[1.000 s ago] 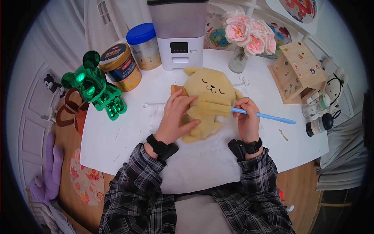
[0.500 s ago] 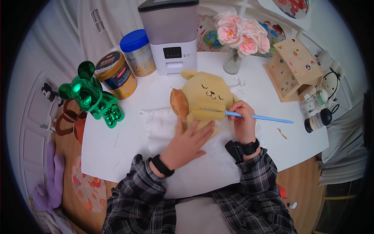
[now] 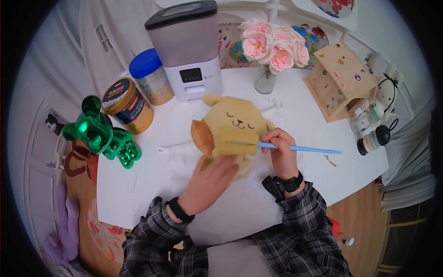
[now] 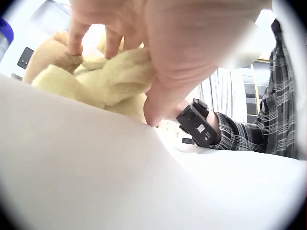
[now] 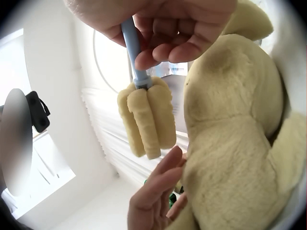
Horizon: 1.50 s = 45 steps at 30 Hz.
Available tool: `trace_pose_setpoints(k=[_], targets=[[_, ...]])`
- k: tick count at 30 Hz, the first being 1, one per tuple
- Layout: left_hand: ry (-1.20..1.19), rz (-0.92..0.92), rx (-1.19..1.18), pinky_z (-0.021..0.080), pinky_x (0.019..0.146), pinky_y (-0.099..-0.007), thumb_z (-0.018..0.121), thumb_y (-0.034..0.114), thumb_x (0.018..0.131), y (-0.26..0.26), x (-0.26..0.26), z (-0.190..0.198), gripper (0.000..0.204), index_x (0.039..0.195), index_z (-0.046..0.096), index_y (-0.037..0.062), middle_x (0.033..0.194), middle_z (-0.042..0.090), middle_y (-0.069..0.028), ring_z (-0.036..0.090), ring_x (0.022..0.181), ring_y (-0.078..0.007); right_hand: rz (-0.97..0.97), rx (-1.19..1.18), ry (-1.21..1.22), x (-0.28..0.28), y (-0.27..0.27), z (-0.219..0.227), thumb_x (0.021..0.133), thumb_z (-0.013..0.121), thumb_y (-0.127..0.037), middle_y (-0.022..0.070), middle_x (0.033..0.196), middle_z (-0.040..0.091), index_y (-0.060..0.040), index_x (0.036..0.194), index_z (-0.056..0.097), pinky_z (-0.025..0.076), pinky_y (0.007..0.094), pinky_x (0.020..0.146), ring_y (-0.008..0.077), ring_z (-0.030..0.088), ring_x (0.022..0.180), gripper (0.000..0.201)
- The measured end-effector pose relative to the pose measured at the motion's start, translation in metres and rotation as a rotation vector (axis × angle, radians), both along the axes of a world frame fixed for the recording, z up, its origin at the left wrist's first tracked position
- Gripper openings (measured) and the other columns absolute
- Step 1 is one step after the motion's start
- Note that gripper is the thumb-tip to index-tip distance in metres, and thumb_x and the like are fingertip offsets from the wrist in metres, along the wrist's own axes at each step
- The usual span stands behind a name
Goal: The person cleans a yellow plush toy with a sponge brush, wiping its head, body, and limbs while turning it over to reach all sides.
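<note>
A pale yellow plush dog with stitched closed eyes lies face up on a white cloth, a brown plush piece at its left side. In my right hand I pinch the blue handle of a sponge brush. Its lobed yellow sponge head is over the plush's chest, apart from the plush in the right wrist view. My left hand rests on the plush's lower body with fingers extended. In the left wrist view, its fingertips touch the plush and the thumb reaches down beside the white cloth.
A shiny green bear figure, two tins and a pet feeder stand at the back left. Behind the plush is a glass vase of pink roses. A wooden house and small bottles stand on the right.
My left hand left the plush's side and moved down onto its lower body, fingers straighter. The brush moved left across the plush's chest. The head view has shifted, with everything lower.
</note>
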<state>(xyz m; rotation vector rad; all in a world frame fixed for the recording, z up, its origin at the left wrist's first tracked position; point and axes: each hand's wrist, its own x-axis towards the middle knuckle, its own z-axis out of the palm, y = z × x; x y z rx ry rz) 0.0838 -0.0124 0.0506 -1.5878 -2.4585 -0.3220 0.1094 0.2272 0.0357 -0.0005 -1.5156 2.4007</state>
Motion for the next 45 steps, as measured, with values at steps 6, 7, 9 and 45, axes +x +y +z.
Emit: trace_pose_setpoints(k=[6,7,9,45], targets=[[-0.344,0.089,0.304,0.045,0.081,-0.0373,0.072,0.009,0.071,-0.015,-0.018,0.002,0.031,0.097,0.056,0.0039,0.104,0.055,-0.0105,0.052,0.098,-0.0303,-0.038,0.136,-0.043,-0.003,-0.004,0.006,0.085,0.046,-0.007,0.0091,0.082,0.065,0.0021,0.085,0.062,0.046,0.0276,0.077,0.0156,0.060,0.078,0.018],[-0.391,0.081,0.243,0.046,0.078,-0.0368,0.072,0.009,0.071,-0.017,-0.022,0.003,0.028,0.093,0.056,0.0038,0.098,0.055,-0.0101,0.053,0.094,-0.0301,0.006,0.121,-0.058,-0.003,-0.002,0.003,0.085,0.046,-0.007,0.0092,0.082,0.065,0.0021,0.085,0.062,0.047,0.0276,0.077,0.0157,0.060,0.078,0.018],[-0.460,0.056,0.190,0.046,0.074,-0.0368,0.073,0.010,0.072,-0.015,-0.028,0.005,0.023,0.087,0.057,0.0036,0.090,0.056,-0.0092,0.053,0.088,-0.0298,0.097,0.092,-0.087,-0.002,0.001,-0.001,0.085,0.045,-0.006,0.0093,0.082,0.065,0.0022,0.085,0.062,0.047,0.0277,0.077,0.0159,0.061,0.079,0.018],[-1.401,-0.323,0.103,0.044,0.083,-0.0250,0.061,0.025,0.091,-0.007,-0.054,-0.046,0.039,0.121,0.055,0.0003,0.110,0.059,-0.0048,0.053,0.100,-0.0120,-0.026,0.453,-0.057,-0.003,0.012,0.018,0.083,0.052,-0.015,0.0038,0.064,0.057,-0.0009,0.081,0.063,0.026,0.0390,0.104,0.0138,0.054,0.068,0.018]])
